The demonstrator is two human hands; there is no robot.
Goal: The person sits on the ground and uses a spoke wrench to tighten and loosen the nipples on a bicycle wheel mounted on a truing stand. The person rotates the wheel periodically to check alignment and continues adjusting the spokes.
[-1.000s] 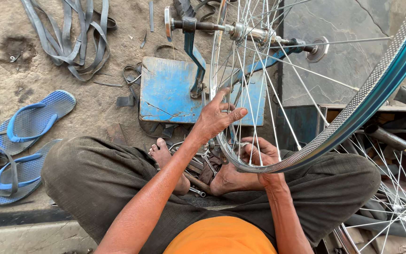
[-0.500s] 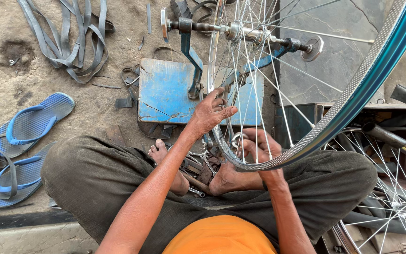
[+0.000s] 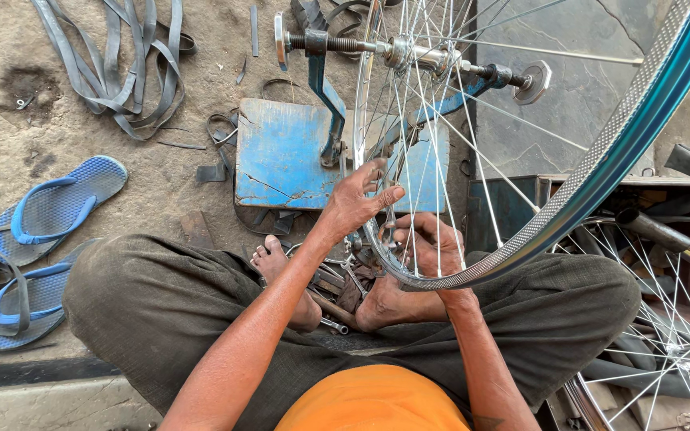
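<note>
Far L: blue sandals [image 3: 53, 209] on dirt, old rubber strips [image 3: 125, 68] above. Centre: blue stand base [image 3: 281, 156]. L hand [image 3: 357, 203] fingers spread, resting on rim of bicycle wheel [image 3: 600, 172], which sits upright in the stand over crossed legs. R hand [image 3: 429, 243] behind spokes, fingers curled at rim; what it pinches, can't tell. Far R: 2nd wheel [image 3: 680, 343].

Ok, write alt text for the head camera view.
A seated, cross-legged person works on a spoked bicycle wheel mounted in a blue truing stand: the left hand touches rim and spokes, the right hand is at the rim behind them. Blue sandals and rubber strips lie on the ground.
</note>
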